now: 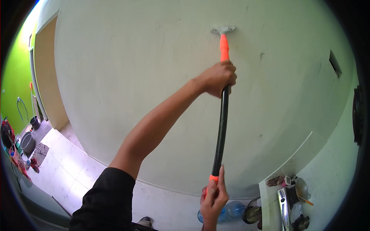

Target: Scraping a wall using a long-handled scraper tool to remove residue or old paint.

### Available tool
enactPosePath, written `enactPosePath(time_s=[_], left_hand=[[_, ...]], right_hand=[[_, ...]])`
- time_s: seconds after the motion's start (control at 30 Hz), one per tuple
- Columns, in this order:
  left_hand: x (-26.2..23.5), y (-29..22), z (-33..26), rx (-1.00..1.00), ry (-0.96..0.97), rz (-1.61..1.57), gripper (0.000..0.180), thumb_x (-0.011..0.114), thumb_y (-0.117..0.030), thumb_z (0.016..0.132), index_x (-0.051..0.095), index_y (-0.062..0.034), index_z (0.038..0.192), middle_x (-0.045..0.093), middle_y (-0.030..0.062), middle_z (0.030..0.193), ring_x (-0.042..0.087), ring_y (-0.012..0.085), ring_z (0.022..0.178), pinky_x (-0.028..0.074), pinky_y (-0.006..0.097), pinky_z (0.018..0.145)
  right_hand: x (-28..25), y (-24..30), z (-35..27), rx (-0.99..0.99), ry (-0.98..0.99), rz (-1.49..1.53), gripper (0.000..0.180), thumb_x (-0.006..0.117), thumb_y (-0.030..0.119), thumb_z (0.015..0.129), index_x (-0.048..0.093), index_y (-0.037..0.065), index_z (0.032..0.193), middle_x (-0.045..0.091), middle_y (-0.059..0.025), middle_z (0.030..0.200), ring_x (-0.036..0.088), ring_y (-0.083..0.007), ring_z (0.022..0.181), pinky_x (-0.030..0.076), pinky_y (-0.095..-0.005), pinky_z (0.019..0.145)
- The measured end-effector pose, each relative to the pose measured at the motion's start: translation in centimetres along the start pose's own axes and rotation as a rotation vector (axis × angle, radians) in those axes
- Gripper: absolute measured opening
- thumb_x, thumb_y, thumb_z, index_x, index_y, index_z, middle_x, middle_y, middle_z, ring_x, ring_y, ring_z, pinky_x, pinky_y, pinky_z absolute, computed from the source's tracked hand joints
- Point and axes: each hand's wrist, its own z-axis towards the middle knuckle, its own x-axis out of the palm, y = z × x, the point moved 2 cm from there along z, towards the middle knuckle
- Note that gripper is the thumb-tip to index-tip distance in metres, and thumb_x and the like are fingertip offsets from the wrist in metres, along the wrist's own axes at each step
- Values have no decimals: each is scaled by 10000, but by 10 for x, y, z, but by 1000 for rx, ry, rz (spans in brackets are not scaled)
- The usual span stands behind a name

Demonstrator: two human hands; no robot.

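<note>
A person works a long-handled scraper (pixel 222 96) against a pale interior wall (pixel 135 69), its flat grey head (pixel 223 29) pressed to the plaster high up, well above everything else in the room. The left hand (pixel 219 78) is closed around the pole just where the orange neck meets the black shaft, directly below the head; the right hand (pixel 213 200) grips the orange butt of the handle far lower down, fingers wrapped and thumb pointing up. How much of the work is finished cannot be read with confidence: the wall around the tool head looks evenly pale and matt, with only a few small dark specks to the right of the head and lower down beside the shaft, and no clear border between treated and untreated surface, so the job appears to be under way with much of the surface likely left to cover. No labels or signs show on the wall; a dark rectangular slot (pixel 335 63) sits far to the right of the scraper head. Below the right hand a clear blue water bottle (pixel 231 211) lies on the white tiled floor (pixel 77 169), any marking on it too small to make out. To the lower right of the handle, metal cookware (pixel 295 204) crowds a counter; far to the left, buckets (pixel 27 141) stand before a green wall (pixel 15 73).
</note>
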Motion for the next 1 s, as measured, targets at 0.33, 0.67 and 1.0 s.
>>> enactPosePath(time_s=[0.33,0.67,1.0], left_hand=[[-1,0,3,-36,36,41,205,665,-96,565,464,-95,526,509,51,594,527,290,694,466,412,729],[35,-42,-61,-156,37,-94,250,647,-46,561,412,-114,507,448,10,557,489,237,648,465,364,805],[32,-44,-53,-139,87,-90,266,640,-26,566,395,-110,507,425,3,551,453,231,628,460,349,809]], right_hand=[[1,6,6,-42,-14,-16,500,482,81,1080,429,-5,1570,460,27,623,420,-48,493,345,-237,463],[4,-36,-51,42,-3,31,511,498,82,1074,419,-22,1568,508,11,682,467,-47,538,390,-221,496],[0,-36,-46,-4,8,-35,526,505,128,1092,391,-13,1585,467,38,651,433,-37,528,372,-214,473]])
